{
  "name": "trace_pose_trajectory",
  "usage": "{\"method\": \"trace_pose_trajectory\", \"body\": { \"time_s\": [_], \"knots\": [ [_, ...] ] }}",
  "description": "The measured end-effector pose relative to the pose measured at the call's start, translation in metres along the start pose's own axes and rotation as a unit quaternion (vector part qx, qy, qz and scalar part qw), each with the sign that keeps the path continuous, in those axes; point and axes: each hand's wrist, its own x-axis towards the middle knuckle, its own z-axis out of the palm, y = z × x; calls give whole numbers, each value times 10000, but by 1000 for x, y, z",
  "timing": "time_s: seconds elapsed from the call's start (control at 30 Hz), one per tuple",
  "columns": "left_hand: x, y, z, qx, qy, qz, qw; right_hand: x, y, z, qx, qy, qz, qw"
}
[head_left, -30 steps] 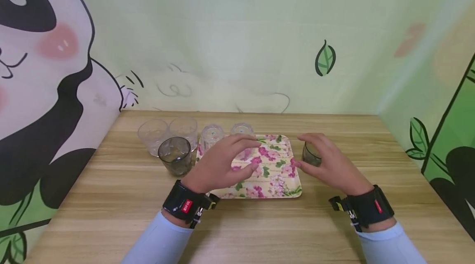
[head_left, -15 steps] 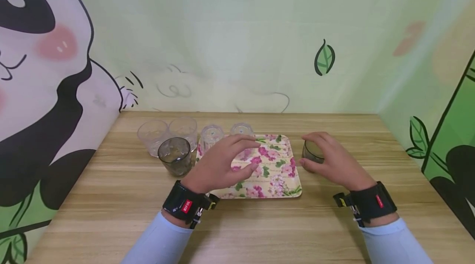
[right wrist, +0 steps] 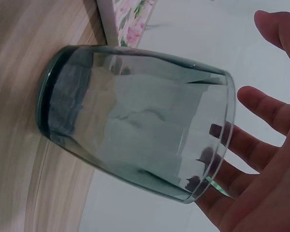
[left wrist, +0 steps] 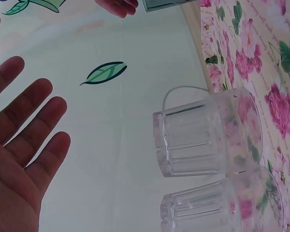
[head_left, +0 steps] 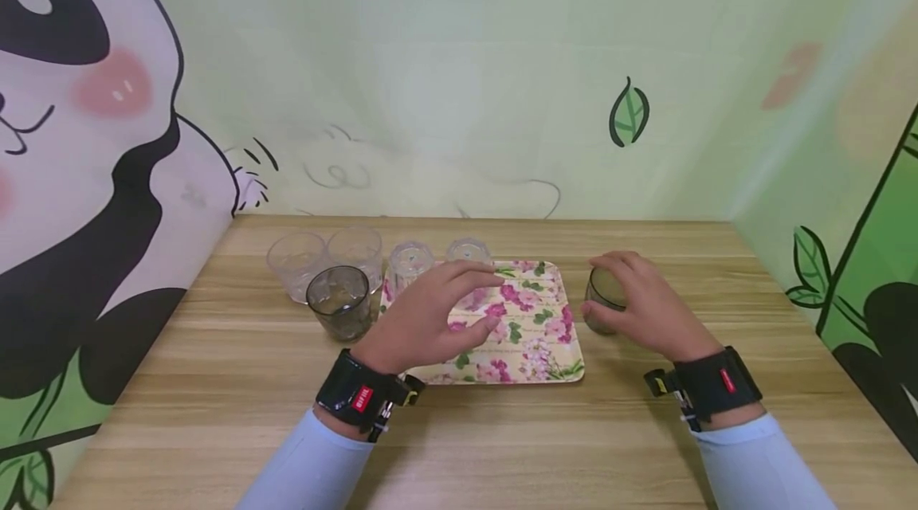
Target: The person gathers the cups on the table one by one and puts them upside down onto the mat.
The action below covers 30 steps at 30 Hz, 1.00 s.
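Observation:
My right hand (head_left: 649, 309) is beside a smoky grey glass (head_left: 605, 291), which stands upright right of the tray. In the right wrist view the fingers lie behind the rim of this glass (right wrist: 135, 121) and the thumb stays apart from it; whether any fingertip touches cannot be told. Above the left part of the flowered tray (head_left: 534, 335) hovers my left hand (head_left: 426, 319), fingers spread and nothing in it. Two clear tumblers stand upside down on the tray's far side: one tumbler (head_left: 411, 256) at the corner, another tumbler (head_left: 469, 250) partly behind the left hand.
Left of the tray a second smoky glass (head_left: 339, 303) stands upright. Behind it are two clear glasses, one glass (head_left: 292, 263) further left and one glass (head_left: 356, 247) closer to the tray. The wooden table (head_left: 545, 446) meets a printed cloth wall (head_left: 502, 119) at the back.
My right hand has shifted slightly right and away from the tray, so more of the smoky glass shows between thumb and fingers. The left hand and tray have kept their places.

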Motion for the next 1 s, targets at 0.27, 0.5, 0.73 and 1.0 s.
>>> {"method": "trace_pose_trajectory", "body": {
  "time_s": [0.27, 0.5, 0.73, 1.0],
  "knots": [
    [-1, -1, 0, 20, -15, -18, 10000, 3, 2, 3, -154, -33, 76, 9998],
    [-1, -2, -1, 15, -25, -10, 10000, 6, 1, 3, -370, -77, 209, 9991],
    [-1, -3, 0, 45, -20, -6, 10000, 7, 8, 5, -513, -142, 355, 9979],
    [-2, -3, 0, 39, -64, -40, 10000, 9, 14, 8, -681, -184, 508, 9962]
  ]
}}
